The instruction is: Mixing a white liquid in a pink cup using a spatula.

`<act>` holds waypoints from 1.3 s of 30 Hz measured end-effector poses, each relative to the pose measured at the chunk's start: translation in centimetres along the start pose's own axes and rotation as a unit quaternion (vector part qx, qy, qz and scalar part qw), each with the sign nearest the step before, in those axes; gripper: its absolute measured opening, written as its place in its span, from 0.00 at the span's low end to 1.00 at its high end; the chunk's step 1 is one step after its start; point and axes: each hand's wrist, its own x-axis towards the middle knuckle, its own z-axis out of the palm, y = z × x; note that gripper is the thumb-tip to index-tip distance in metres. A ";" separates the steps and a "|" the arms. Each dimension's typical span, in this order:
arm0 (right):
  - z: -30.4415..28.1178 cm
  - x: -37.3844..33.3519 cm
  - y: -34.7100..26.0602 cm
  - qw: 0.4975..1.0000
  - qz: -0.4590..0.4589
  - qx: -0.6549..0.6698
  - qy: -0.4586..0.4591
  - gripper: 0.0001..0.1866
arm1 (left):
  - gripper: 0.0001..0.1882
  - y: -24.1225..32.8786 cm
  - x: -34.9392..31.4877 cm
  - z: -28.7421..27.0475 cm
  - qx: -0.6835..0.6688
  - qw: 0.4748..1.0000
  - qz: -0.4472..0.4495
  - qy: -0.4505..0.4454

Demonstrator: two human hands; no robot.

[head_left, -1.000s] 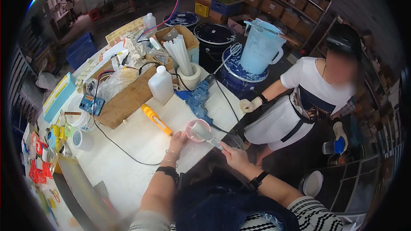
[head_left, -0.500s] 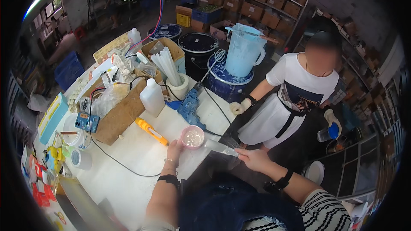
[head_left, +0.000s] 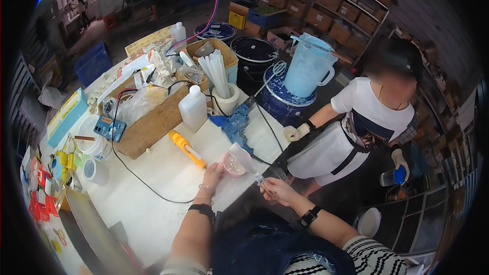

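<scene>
My left hand (head_left: 211,177) rests its fingers on a small pink cup (head_left: 233,165) at the edge of the white table (head_left: 137,193). My right hand (head_left: 275,189) grips the thin end of a clear plastic dropper (head_left: 244,160), whose wide bulb sticks up above the cup. An orange and white tool (head_left: 187,148) lies just left of the cup. A blue power drill (head_left: 236,125) lies behind the cup.
A person in a white shirt and dark apron (head_left: 351,137) stands at the right, holding a blue-capped bottle (head_left: 393,177). A white bottle (head_left: 193,108), a cardboard box (head_left: 153,117), a cup of white sticks (head_left: 222,84), dark drums (head_left: 254,56) and a large clear jug (head_left: 309,66) stand behind.
The dropper's bulb has swung up over the pink cup; before it lay low to the right of the cup. My left hand stays on the cup.
</scene>
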 end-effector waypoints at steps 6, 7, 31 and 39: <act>-1.0 3.7 2.3 0.995 -0.057 -0.026 0.079 0.19 | 0.12 -0.3 0.0 0.0 0.007 1.000 0.009 0.000; -1.1 4.1 2.5 0.995 -0.054 -0.026 0.075 0.19 | 0.12 -0.3 0.0 0.0 0.004 1.000 0.007 -0.002; -3.0 -2.7 -1.0 0.819 0.013 -0.539 0.194 0.25 | 0.12 -0.2 -0.4 1.1 -0.055 0.997 0.049 0.000; -3.3 -8.2 -5.0 0.906 0.021 -0.350 0.238 0.17 | 0.15 0.2 -0.1 0.7 -0.019 0.999 0.050 0.006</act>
